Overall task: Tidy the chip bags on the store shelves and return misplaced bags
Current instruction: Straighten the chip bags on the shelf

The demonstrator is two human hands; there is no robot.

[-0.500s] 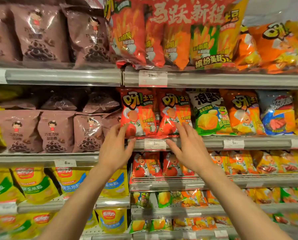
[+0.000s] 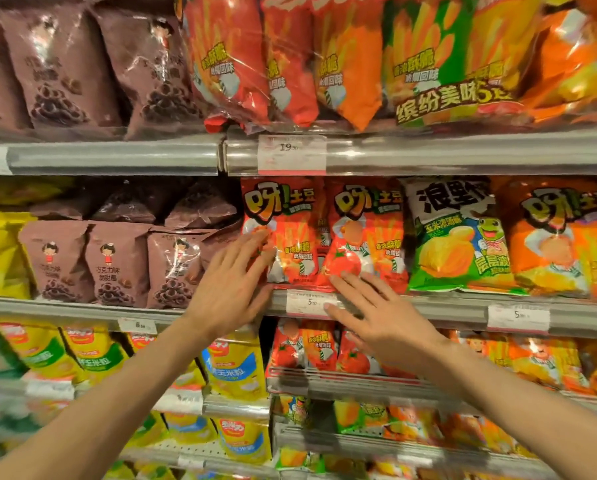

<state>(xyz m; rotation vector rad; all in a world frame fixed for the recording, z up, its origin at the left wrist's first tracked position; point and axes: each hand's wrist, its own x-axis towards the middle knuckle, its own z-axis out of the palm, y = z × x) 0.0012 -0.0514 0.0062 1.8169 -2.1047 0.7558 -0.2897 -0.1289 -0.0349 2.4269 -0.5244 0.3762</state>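
Two red chip bags stand side by side on the middle shelf (image 2: 428, 301). My left hand (image 2: 229, 285) lies with straight fingers against the lower left corner of the left red bag (image 2: 283, 233). My right hand (image 2: 376, 313) is spread flat, fingers straight, over the shelf edge and its price tag (image 2: 307, 302), its fingertips at the bottom of the right red bag (image 2: 366, 233). A green and white frog bag (image 2: 460, 237) stands right of the red bags, then an orange bag (image 2: 560, 240).
Brown chocolate snack bags (image 2: 117, 265) fill the shelf to the left. Large red and orange bags (image 2: 290, 60) crowd the top shelf above. Yellow corn bags (image 2: 233, 365) and smaller red bags (image 2: 307, 351) sit on the lower shelves.
The view has come closer to the shelf. My left hand has slid right onto the left red bag's corner. My right hand has dropped slightly to the shelf edge.
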